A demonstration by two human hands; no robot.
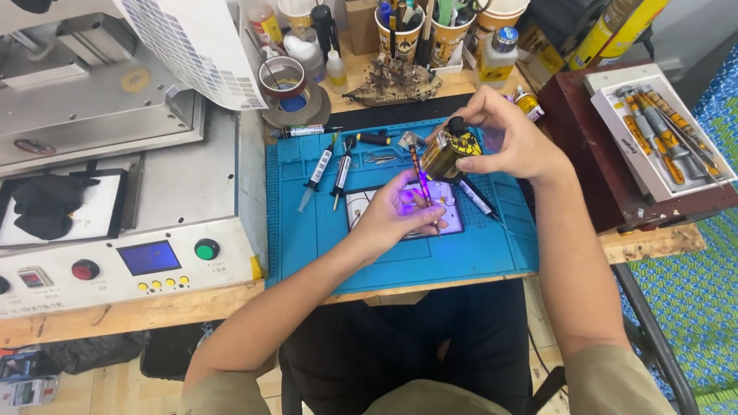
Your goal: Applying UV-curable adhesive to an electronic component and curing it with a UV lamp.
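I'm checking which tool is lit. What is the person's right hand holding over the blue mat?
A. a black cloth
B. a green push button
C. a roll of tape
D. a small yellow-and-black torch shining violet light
D: the right hand grips a small yellow-and-black torch, and a violet glow falls on the left hand above the blue mat.

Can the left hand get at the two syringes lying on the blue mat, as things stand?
Probably yes: the two syringes lie uncovered on the blue mat beside the left hand, but that hand already pinches a thin stick.
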